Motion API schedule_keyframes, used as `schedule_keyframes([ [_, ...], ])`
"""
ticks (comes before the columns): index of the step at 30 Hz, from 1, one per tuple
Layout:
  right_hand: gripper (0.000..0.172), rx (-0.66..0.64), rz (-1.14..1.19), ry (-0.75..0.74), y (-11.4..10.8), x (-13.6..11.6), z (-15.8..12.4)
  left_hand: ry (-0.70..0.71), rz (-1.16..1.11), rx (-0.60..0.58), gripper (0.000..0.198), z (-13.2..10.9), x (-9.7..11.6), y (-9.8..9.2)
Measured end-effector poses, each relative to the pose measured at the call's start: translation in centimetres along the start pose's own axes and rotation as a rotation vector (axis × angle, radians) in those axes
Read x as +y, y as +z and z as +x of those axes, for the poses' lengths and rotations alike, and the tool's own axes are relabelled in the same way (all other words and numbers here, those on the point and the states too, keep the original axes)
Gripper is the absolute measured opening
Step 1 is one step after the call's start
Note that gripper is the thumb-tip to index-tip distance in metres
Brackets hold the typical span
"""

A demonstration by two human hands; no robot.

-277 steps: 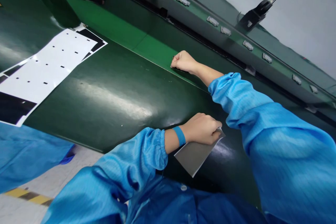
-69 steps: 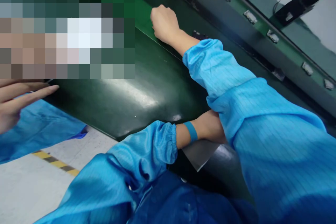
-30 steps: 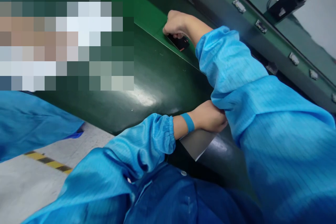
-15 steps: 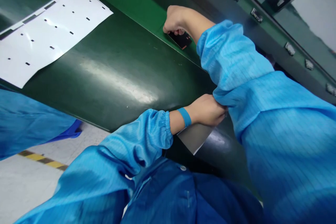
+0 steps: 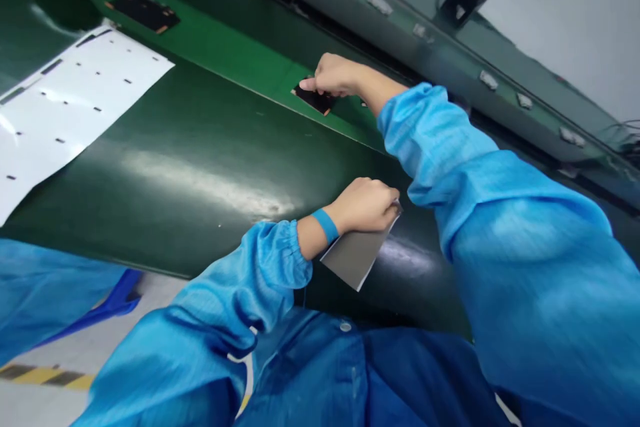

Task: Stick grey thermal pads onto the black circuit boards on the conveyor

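Observation:
My left hand (image 5: 367, 203) is closed round a grey sheet (image 5: 354, 259) with a thin white edge, held low over the dark green tabletop. Farther off, my right hand (image 5: 336, 75) is over a thin black panel (image 5: 314, 100) lying on the bright green strip. Its fingers are curled, and one digit reaches out to the panel's upper left part. Whether anything small is pinched there is hidden. The panel has small copper-coloured marks at its corners.
A white sheet with small black marks (image 5: 83, 107) lies at left. Another black panel (image 5: 143, 11) rests farther along the green strip (image 5: 225, 57). Behind runs a ledge with several small pale parts (image 5: 380, 4). Someone's blue garment (image 5: 50, 293) shows at lower left.
The view has shifted and turned. My right hand has moved rightward relative to the black panel, uncovering more of it. The left hand keeps hold of the grey sheet.

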State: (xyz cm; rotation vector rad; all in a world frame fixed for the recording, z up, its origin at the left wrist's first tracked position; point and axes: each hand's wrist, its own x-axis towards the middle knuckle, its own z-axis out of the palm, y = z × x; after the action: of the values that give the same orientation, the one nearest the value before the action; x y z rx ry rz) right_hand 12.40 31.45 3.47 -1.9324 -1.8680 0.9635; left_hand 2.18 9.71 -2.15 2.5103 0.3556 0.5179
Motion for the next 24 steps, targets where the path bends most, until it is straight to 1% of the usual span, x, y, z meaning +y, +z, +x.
schedule_keyframes([
  [2, 0.047, 0.074, -0.050, 0.015, -2.0, 2.2, -4.0, -0.019, 0.003, 0.014, 0.022, 0.0, -0.1, 0.1],
  [4, 0.045, 0.193, -0.042, 0.000, -4.0, 5.2, -8.7, -0.035, 0.010, 0.030, 0.021, -0.1, -0.3, 0.3],
  [6, 0.048, 0.308, 0.028, -0.020, -5.1, 8.8, -14.1, -0.055, -0.011, 0.042, 0.020, -0.1, -0.6, 0.4],
  [7, 0.053, 0.357, 0.083, -0.035, -5.1, 10.5, -16.9, -0.067, -0.039, 0.047, 0.020, -0.1, -0.8, 0.4],
  [8, 0.057, 0.409, 0.148, -0.055, -4.6, 12.2, -19.7, -0.084, -0.076, 0.053, 0.019, 0.0, -0.9, 0.3],
  [9, 0.060, 0.424, 0.209, -0.061, -3.7, 13.6, -22.4, -0.101, -0.122, 0.061, 0.020, 0.0, -1.0, 0.2],
  [10, 0.060, 0.406, 0.268, -0.060, -2.4, 14.8, -24.9, -0.117, -0.177, 0.070, 0.020, 0.0, -1.1, 0.1],
  [12, 0.053, 0.353, 0.365, -0.077, 0.9, 16.1, -28.8, -0.161, -0.291, 0.095, 0.021, 0.2, -1.0, -0.1],
  [13, 0.046, 0.338, 0.401, -0.094, 2.7, 16.3, -30.2, -0.205, -0.351, 0.117, 0.023, 0.3, -0.8, -0.2],
  [14, 0.039, 0.320, 0.427, -0.115, 4.3, 16.3, -31.1, -0.262, -0.402, 0.147, 0.025, 0.4, -0.6, -0.2],
  [15, 0.034, 0.333, 0.441, -0.140, 5.7, 16.1, -31.5, -0.322, -0.440, 0.181, 0.027, 0.6, -0.4, -0.2],
  [17, 0.026, 0.401, 0.480, -0.171, 7.3, 15.8, -31.5, -0.419, -0.472, 0.235, 0.029, 1.2, 0.1, -0.3],
  [20, 0.023, 0.518, 0.564, -0.170, 7.7, 15.9, -30.8, -0.481, -0.489, 0.290, 0.031, 2.1, 1.1, -0.2],
  [24, 0.022, 0.584, 0.596, -0.186, 7.3, 16.5, -30.5, -0.521, -0.486, 0.319, 0.028, 2.9, 2.0, 0.2],
])
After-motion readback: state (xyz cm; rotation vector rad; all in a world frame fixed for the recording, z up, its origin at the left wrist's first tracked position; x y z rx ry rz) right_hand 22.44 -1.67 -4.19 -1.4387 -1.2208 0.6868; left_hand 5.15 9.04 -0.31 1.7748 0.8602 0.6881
